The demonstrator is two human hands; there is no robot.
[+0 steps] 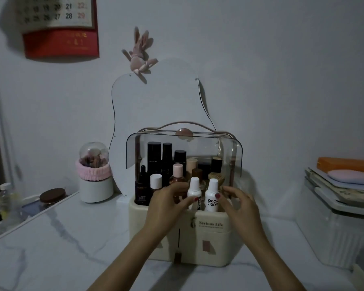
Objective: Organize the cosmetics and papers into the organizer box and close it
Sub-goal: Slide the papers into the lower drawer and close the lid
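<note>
A cream organizer box point(210, 244) stands on the marble table against the wall, its clear lid point(227, 150) swung up. Several dark and pink cosmetic bottles point(155, 156) stand inside. At the front of the top compartment are a small white bottle point(194, 189) and a white "poom poom" bottle point(212, 192). My left hand point(168, 204) pinches the small white bottle, thumb in front and fingers behind. My right hand point(240, 204) has its thumb on the "poom poom" bottle and its fingers curled at that bottle's right side. No papers are visible.
A curvy mirror point(156, 106) leans behind the box. A white cup with a pink band and a glass dome point(95, 179) stands to the left. A brown-lidded jar point(52, 196) and a bottle point(5, 198) sit at far left. Stacked trays point(343, 192) stand at right.
</note>
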